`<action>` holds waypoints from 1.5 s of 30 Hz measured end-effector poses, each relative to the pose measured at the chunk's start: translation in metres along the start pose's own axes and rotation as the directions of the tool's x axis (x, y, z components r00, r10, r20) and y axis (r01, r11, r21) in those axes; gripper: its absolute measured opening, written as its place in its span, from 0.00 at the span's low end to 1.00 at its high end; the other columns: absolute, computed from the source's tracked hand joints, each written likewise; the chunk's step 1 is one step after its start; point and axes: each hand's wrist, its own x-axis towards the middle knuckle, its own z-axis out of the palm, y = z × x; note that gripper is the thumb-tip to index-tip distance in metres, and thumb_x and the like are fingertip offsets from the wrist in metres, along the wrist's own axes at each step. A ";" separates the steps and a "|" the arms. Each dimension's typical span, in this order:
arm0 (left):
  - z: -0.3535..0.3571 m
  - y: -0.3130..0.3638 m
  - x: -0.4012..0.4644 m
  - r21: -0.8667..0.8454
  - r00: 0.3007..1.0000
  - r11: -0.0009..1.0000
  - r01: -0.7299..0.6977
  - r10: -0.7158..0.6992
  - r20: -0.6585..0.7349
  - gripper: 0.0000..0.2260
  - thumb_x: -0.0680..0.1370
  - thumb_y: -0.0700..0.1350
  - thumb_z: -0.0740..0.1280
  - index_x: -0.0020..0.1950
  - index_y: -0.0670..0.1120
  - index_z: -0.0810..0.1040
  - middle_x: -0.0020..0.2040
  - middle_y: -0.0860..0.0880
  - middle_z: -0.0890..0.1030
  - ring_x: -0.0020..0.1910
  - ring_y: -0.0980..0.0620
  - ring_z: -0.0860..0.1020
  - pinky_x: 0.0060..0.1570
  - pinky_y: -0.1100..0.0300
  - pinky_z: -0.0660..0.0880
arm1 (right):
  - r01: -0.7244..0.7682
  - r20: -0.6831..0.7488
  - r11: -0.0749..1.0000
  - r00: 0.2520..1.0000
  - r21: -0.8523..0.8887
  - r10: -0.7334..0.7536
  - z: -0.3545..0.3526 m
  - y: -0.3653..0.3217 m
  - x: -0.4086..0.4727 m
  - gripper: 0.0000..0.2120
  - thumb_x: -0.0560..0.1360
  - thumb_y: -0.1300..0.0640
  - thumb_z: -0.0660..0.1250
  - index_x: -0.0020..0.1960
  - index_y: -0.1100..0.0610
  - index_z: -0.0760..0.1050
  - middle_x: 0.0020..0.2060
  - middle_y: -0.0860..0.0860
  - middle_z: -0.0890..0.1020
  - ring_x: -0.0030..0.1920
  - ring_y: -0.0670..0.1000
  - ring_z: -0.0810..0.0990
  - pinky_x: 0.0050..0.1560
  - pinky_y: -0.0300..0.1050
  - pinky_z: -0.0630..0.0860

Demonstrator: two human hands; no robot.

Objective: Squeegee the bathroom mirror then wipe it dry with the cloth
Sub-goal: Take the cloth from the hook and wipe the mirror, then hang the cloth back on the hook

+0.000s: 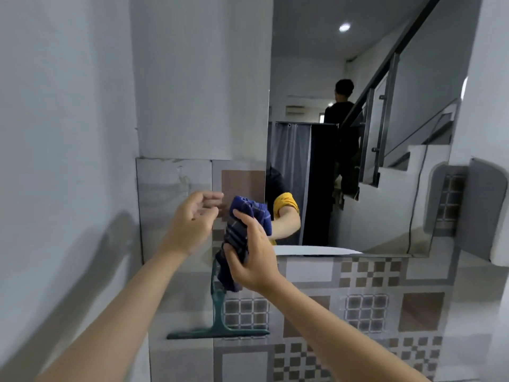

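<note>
The mirror [358, 133] hangs on the wall at centre right, reflecting a staircase, a curtain and a person. My right hand [252, 257] grips a bunched dark blue checked cloth [242, 224] just left of the mirror's lower left corner. My left hand [194, 219] is raised beside the cloth, fingers loosely curled and apart, holding nothing. A green squeegee [217, 318] stands below the cloth against the tiled wall, blade down and handle up, its handle top hidden behind the cloth and my right hand.
Patterned grey and brown tiles [366, 307] cover the wall under the mirror. A plain white wall [68, 133] closes in on the left. A grey and white fixture [484, 208] is mounted to the right of the mirror.
</note>
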 end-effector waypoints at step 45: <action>-0.071 0.037 0.004 0.603 0.958 0.792 -0.098 0.239 -0.158 0.19 0.73 0.32 0.61 0.60 0.46 0.79 0.55 0.44 0.80 0.55 0.45 0.77 0.52 0.48 0.76 | 0.130 0.355 0.932 0.935 -0.337 -0.002 -0.017 -0.095 0.115 0.21 0.75 0.59 0.67 0.68 0.56 0.72 0.59 0.53 0.78 0.58 0.56 0.77 0.53 0.52 0.77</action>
